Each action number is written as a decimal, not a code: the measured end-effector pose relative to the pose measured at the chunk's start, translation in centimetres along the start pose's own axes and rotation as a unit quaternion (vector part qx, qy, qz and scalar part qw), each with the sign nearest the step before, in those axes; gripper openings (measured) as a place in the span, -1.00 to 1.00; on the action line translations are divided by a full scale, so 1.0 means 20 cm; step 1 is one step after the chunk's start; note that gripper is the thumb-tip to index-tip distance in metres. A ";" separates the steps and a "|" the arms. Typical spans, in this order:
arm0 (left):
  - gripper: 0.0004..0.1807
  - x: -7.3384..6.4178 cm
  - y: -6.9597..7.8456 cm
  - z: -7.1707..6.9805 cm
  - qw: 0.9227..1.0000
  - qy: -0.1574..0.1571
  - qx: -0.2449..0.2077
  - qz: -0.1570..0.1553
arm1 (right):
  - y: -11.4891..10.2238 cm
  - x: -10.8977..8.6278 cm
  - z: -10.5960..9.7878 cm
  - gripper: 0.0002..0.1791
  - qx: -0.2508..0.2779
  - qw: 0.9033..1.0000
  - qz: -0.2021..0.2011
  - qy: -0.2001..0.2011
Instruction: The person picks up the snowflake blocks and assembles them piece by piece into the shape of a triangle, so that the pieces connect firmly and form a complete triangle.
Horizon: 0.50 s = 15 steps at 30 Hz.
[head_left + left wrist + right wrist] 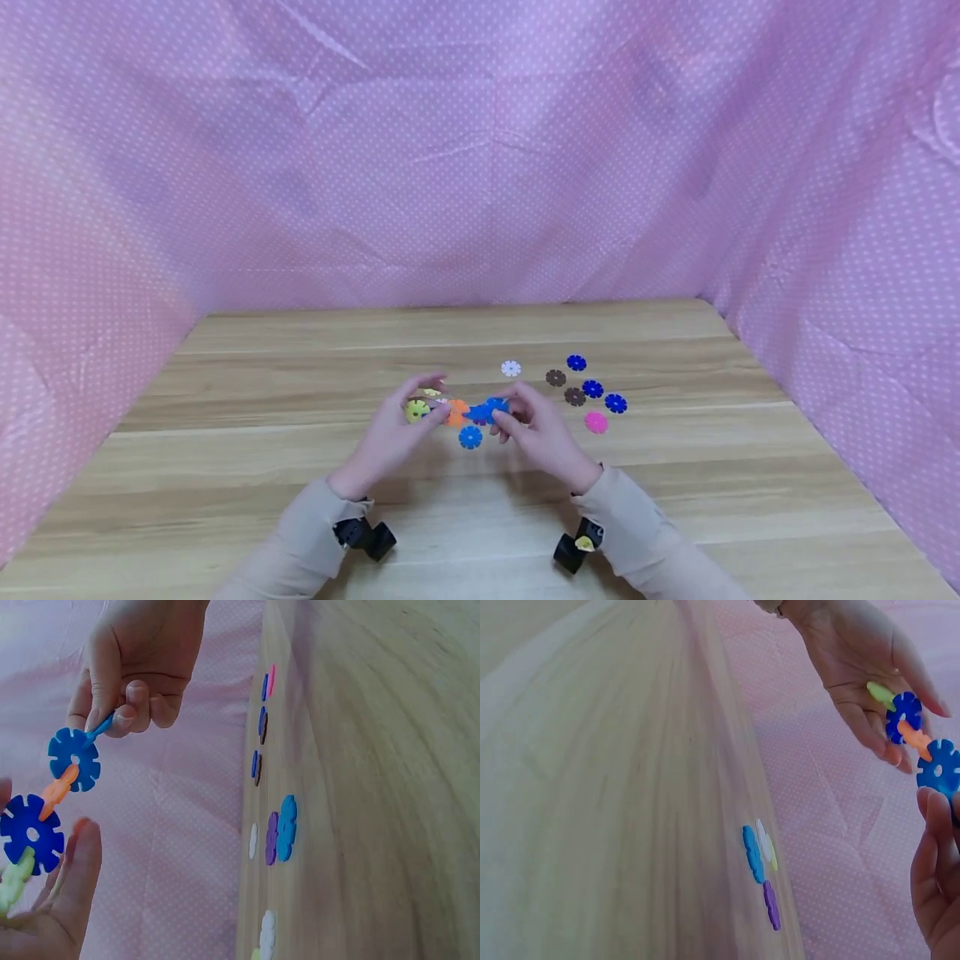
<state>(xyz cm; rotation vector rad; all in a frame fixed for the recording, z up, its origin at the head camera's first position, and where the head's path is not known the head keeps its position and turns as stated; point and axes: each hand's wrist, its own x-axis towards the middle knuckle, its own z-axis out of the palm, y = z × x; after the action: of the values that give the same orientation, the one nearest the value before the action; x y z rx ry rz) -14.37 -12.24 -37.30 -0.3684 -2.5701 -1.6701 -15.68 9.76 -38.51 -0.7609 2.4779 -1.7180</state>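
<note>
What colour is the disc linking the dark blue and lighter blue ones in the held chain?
Orange; the notched disc shows best in the left wrist view.

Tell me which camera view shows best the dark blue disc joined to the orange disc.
The left wrist view: the dark blue disc looks large and nearly face-on, its notches and centre hole clear. The right wrist view shows it smaller and slanted; the head view shows little of it, by the left hand.
</note>
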 end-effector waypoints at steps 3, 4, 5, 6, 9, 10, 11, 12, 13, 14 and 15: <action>-0.52 0.01 -0.01 -0.01 0.998 0.018 -0.056 -0.026 | 0.00 0.02 0.00 -0.79 0.045 0.998 0.045 0.014; -0.52 0.01 -0.01 -0.01 0.996 0.024 -0.081 -0.032 | -0.01 0.02 0.01 -0.78 0.062 0.996 0.056 0.022; -0.52 0.01 -0.02 -0.01 0.994 0.027 -0.102 -0.034 | -0.01 0.03 0.01 -0.78 0.079 0.994 0.065 0.031; -0.52 0.02 -0.02 0.00 0.992 0.029 -0.120 -0.036 | -0.01 0.04 0.02 -0.79 0.096 0.992 0.073 0.040; -0.53 0.02 -0.02 0.02 0.989 0.019 -0.143 -0.035 | -0.03 0.06 0.03 -0.83 0.142 0.985 0.087 0.051; -0.54 0.02 -0.02 0.03 0.989 0.017 -0.140 -0.033 | -0.03 0.06 0.04 -0.84 0.149 0.983 0.091 0.049; -0.55 0.02 -0.02 0.04 0.989 0.016 -0.141 -0.031 | -0.03 0.07 0.05 -0.86 0.152 0.983 0.093 0.044; -0.59 0.02 -0.01 0.05 0.989 0.016 -0.145 -0.031 | -0.03 0.07 0.06 -0.88 0.153 0.983 0.093 0.036; -0.61 0.02 -0.01 0.05 0.988 0.018 -0.147 -0.030 | -0.04 0.07 0.06 -0.89 0.154 0.983 0.093 0.029; -0.62 0.03 -0.01 0.06 0.987 0.022 -0.156 -0.029 | -0.04 0.07 0.07 -0.90 0.152 0.984 0.093 0.022; -0.65 0.03 0.00 0.06 0.986 0.027 -0.163 -0.029 | -0.04 0.07 0.07 -0.91 0.149 0.984 0.093 0.017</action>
<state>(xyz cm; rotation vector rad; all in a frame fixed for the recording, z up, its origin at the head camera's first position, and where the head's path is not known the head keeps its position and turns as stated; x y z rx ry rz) -14.86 -11.02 -37.80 -0.2603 -2.2876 -2.0952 -16.20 7.75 -38.05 -0.4617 2.1547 -1.9776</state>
